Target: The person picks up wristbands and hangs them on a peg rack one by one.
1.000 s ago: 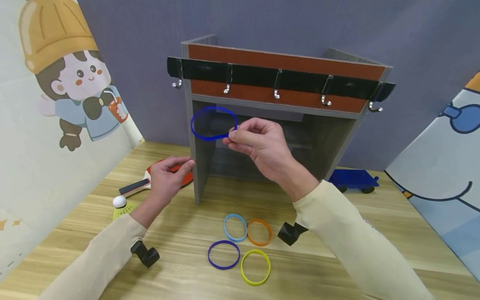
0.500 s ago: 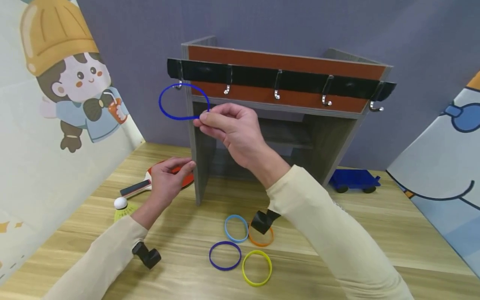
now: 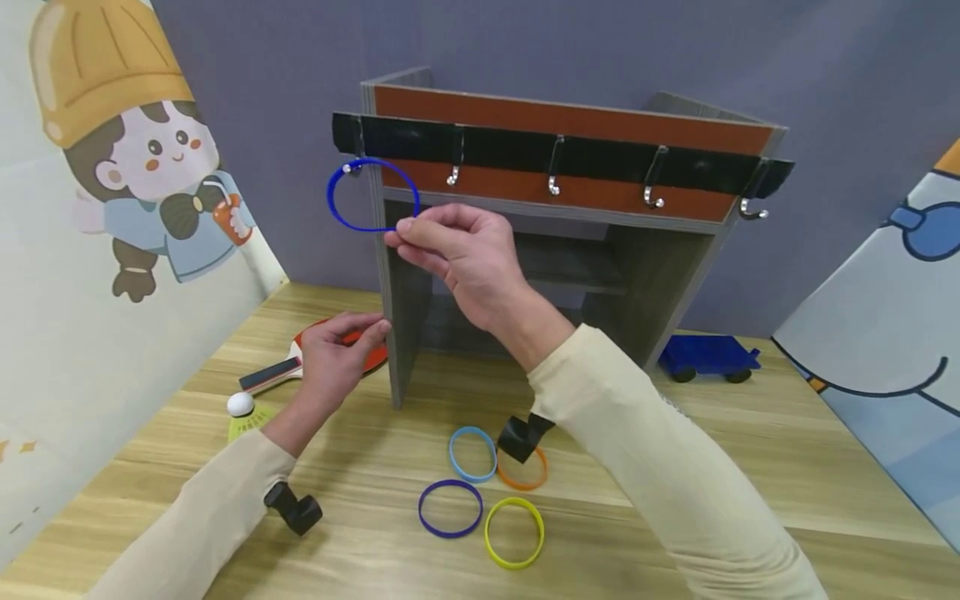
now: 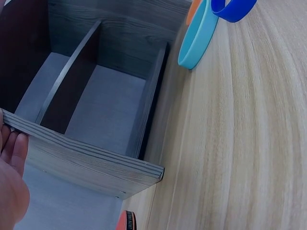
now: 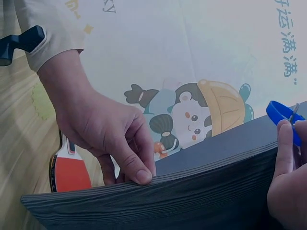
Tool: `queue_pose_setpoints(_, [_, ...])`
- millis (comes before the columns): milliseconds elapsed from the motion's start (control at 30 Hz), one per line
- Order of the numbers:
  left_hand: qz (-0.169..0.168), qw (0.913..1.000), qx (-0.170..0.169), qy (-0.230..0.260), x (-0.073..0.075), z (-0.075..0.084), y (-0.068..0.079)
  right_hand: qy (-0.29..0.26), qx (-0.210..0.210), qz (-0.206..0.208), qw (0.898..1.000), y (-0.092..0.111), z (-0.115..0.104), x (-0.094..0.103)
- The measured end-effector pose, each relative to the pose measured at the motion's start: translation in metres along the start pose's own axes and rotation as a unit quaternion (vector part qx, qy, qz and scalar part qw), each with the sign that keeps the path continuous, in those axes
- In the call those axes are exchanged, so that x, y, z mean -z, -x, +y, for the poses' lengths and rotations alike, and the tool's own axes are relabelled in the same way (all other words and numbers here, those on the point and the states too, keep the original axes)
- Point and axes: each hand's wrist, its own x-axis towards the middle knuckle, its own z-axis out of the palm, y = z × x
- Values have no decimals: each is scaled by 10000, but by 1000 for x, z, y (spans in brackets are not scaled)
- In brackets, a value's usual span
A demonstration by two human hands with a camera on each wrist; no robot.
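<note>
My right hand point(image 3: 476, 262) pinches a blue silicone wristband point(image 3: 412, 187) between thumb and fingertips, at its lower right. The band is up at the leftmost metal hook point(image 3: 349, 167) of the black hook rail point(image 3: 510, 148). In the right wrist view, the hook's tip pokes through the loop of the blue wristband point(image 5: 274, 113). Lower down, my left hand point(image 3: 335, 354) holds the front edge of the small grey cabinet's left side panel point(image 3: 389, 367). Its thumb lies on that edge in the right wrist view, its fingers on the outer side.
On the wooden table lie a light blue band point(image 3: 452, 458), an orange band point(image 3: 543, 469), a purple band point(image 3: 421, 512) and a yellow band point(image 3: 542, 533). A red paddle point(image 3: 375, 360) and shuttlecock point(image 3: 242, 405) lie left; a blue toy cart point(image 3: 705, 354) stands right.
My right hand has carried the blue wristband left and up from the cabinet's opening to the leftmost hook. My left hand has stayed on the side panel.
</note>
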Motion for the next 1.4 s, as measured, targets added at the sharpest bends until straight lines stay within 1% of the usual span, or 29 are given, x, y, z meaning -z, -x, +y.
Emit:
queue_pose_setpoints(67, [-9,10000,-12,19,0,4,0,38,-9,12,10000,0,1,0])
queue_pose_setpoints(267, [97,9999,134,24,2,-14,1,241,-27,73,9997,-1,3,2])
queue_pose_setpoints(367, [102,9998,184,23,2,-16,0,446,-75,120,9989,0,4,4])
queue_pose_setpoints(467, [77,9997,243,8,1,-13,0,694,-158,152,9973,1,4,7])
queue_pose_setpoints(567, [35,9995,319,0,-1,-1,0,1012,-243,203,9944,3,3,11])
queue_pose_setpoints(700, [-6,9990,448,-31,-3,12,-1,1509,-323,254,9877,10,-1,20])
queue_pose_setpoints(933, [40,9990,430,-72,-3,12,-1,2055,-437,215,9774,31,-8,41])
queue_pose_setpoints(1000, [35,9989,454,-55,-3,12,-1,2288,-482,175,9721,39,-8,50])
queue_pose_setpoints(1100, [8,9988,487,-91,-4,12,-1,2751,-602,80,9595,52,-5,67])
queue_pose_setpoints(1167, [1,9987,502,-91,-4,13,-1,3123,-710,33,9473,63,0,79])
queue_pose_setpoints(1267, [12,9987,493,-134,-4,13,0,3605,-999,43,9274,82,11,97])
queue_pose_setpoints(1367, [35,9987,493,-153,-3,14,1,3938,-1371,52,9089,105,26,114])
queue_pose_setpoints(1400, [39,9986,494,-162,-3,14,1,4002,-1496,39,9041,113,30,120])
